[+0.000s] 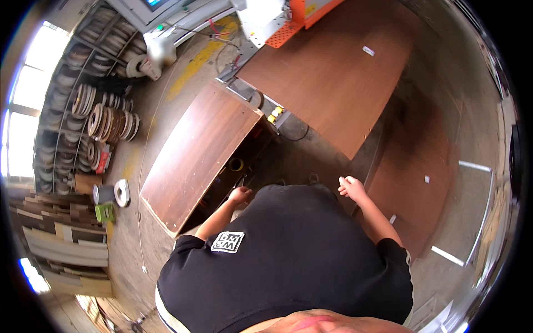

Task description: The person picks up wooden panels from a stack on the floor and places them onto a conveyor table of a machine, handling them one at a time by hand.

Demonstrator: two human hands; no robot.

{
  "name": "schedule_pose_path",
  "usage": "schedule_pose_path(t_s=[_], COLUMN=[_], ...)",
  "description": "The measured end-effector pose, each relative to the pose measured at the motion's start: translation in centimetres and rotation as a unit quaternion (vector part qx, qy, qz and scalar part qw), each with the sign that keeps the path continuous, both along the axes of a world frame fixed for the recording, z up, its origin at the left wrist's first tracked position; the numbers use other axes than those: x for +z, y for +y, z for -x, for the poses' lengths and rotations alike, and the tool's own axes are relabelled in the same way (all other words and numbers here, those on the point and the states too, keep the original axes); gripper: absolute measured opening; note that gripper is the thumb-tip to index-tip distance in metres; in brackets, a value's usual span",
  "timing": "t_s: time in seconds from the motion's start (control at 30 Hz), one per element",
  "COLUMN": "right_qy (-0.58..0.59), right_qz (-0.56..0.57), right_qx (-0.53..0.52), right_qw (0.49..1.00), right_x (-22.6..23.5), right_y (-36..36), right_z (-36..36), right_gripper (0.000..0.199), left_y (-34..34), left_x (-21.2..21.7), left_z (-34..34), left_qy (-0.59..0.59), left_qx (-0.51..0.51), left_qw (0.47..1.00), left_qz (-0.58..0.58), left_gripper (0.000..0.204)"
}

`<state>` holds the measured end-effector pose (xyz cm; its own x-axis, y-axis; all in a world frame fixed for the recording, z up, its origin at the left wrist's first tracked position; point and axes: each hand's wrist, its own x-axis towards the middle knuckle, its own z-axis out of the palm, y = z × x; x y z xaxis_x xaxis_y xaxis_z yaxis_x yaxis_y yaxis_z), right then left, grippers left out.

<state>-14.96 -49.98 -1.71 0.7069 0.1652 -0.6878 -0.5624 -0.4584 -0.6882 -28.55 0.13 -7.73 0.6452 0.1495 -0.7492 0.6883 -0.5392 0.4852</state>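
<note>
From where I watch, what matters most is the large brown panel [338, 72] lying ahead of the right hand [350, 187], with its near corner pointing back toward that hand and a small gap seeming to separate them. The panel stretches away forward and to the right, beside the orange machine part [288, 30]; I can't be sure of its long axis, since the lens bends its edges. The right hand is clearly the nearer one. I see its fingers loosely curled with nothing visible in them, but I can't tell how far they are closed. The left hand [240, 195] is just beside the open side of the brown desk [200, 144], whose long axis slants forward and to the right; a tape roll [236, 165] sits inside, and I can't tell whether that hand holds anything. A second brown panel [411, 194] lies low to the right. I judge that a reach to the first panel's corner goes forward from the right hand.
</note>
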Motion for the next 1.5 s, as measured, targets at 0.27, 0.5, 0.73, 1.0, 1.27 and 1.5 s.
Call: schedule_pose_path(t_s=[0.27, 0.5, 0.73, 1.0, 1.27, 1.5], right_qy=[0.007, 0.143, 0.127, 0.108, 0.064, 0.014], right_qz=[0.258, -0.125, -0.177, -0.04, 0.173, 0.128], right_qx=[-0.04, -0.365, -0.489, -0.454, -0.379, -0.509], right_qw=[0.965, 0.911, 0.844, 0.884, 0.907, 0.851], right_x=[-3.3, -11.5, -15.5, -15.2, -16.5, -10.5], right_y=[1.6, 0.5, -0.8, -10.6, -16.3, -17.9], right_z=[14.9, 29.0, 32.9, 32.3, 32.2, 28.7], right_gripper=[0.054, 0.096, 0.086, 0.072, 0.038, 0.03], left_y=[7.7, 0.1, -12.7, -25.2, -38.1, -44.9], left_x=[-9.9, -8.8, -4.1, -2.5, -1.9, -6.2], left_z=[-2.4, -9.8, -16.8, -17.7, -19.7, -29.6], left_qy=[0.088, 0.085, 0.042, -0.035, 0.032, 0.1], left_qx=[0.054, -0.084, -0.288, -0.43, -0.414, -0.464], left_qw=[0.986, 0.98, 0.952, 0.896, 0.905, 0.878], left_qz=[0.13, 0.157, 0.095, 0.1, 0.091, 0.063], left_gripper=[0.022, 0.03, 0.029, 0.03, 0.027, 0.033])
